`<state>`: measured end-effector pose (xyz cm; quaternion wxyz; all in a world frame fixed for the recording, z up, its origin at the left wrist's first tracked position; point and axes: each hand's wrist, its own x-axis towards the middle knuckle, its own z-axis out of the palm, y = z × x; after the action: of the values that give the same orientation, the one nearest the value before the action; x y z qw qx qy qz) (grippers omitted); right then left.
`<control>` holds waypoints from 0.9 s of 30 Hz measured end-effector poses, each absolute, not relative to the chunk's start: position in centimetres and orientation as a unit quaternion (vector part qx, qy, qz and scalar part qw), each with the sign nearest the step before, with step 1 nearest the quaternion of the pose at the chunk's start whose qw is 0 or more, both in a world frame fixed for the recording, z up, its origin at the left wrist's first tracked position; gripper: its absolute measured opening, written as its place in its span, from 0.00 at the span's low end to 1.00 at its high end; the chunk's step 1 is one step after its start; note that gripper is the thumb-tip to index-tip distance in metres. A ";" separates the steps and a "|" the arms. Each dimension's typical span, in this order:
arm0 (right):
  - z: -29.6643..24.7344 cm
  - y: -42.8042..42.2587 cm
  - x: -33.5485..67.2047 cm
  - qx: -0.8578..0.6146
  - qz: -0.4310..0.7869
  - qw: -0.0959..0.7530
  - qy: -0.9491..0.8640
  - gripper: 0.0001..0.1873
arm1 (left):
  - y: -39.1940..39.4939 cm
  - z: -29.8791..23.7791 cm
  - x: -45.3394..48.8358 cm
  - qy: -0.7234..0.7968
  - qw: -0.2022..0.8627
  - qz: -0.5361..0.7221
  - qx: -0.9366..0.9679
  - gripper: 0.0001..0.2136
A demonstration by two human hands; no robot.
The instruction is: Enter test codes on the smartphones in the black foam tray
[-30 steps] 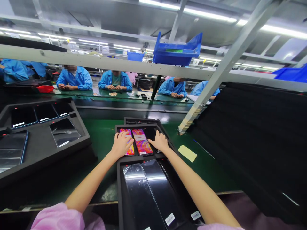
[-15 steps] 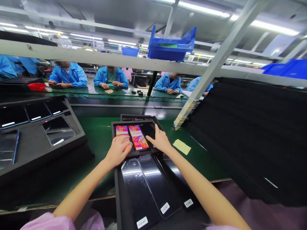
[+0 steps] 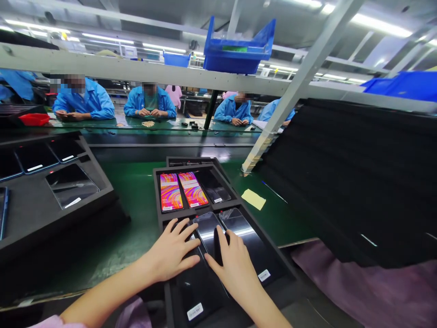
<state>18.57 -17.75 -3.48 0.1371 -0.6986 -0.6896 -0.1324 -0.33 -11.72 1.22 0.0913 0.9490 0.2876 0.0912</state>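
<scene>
A black foam tray lies in front of me on the green belt. Its far row holds two phones with lit colourful screens and a dark phone. The near row holds three dark phones. My left hand rests flat, fingers spread, on the near-left dark phone. My right hand lies on the middle dark phone, fingers spread. A third dark phone lies to the right of my right hand.
A second foam tray with dark phones stands at left. A stack of black foam sheets fills the right. A yellow note lies on the belt. Several people in blue coats sit at the far bench. Blue bins sit on the overhead rail.
Both hands have pulled back from the far row of lit phones to the near row of dark phones, and now lie flat on them. The view has dropped slightly.
</scene>
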 end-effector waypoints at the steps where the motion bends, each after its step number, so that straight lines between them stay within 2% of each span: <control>1: -3.2 -17.5 18.4 -0.703 -0.126 0.129 -0.688 0.29 | -11.7 1.2 -0.4 0.285 0.094 0.093 0.949 0.15; 5: -2.8 -17.2 18.0 -0.713 -0.108 0.105 -0.684 0.34 | -11.8 0.9 -0.6 0.280 0.115 0.106 0.947 0.13; 10: -3.0 -17.0 17.8 -0.724 -0.118 0.114 -0.670 0.36 | -11.6 0.5 -0.8 0.281 0.125 0.117 0.944 0.13; 19: -1.9 -16.7 17.0 -0.755 -0.055 0.125 -0.641 0.33 | -11.4 0.8 -0.2 0.278 0.134 0.100 0.946 0.13; 24: -1.3 -17.3 18.1 -0.730 -0.061 0.156 -0.663 0.38 | -11.2 0.9 -0.4 0.280 0.144 0.113 0.942 0.11; 27: -0.9 -17.3 20.6 -0.735 -0.083 0.179 -0.648 0.34 | -11.1 0.9 -0.7 0.286 0.155 0.121 0.938 0.14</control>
<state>20.59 -17.31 -0.85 0.1789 -0.7353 -0.6484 -0.0830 -0.73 -11.09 0.86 0.1545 0.9378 0.2860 0.1215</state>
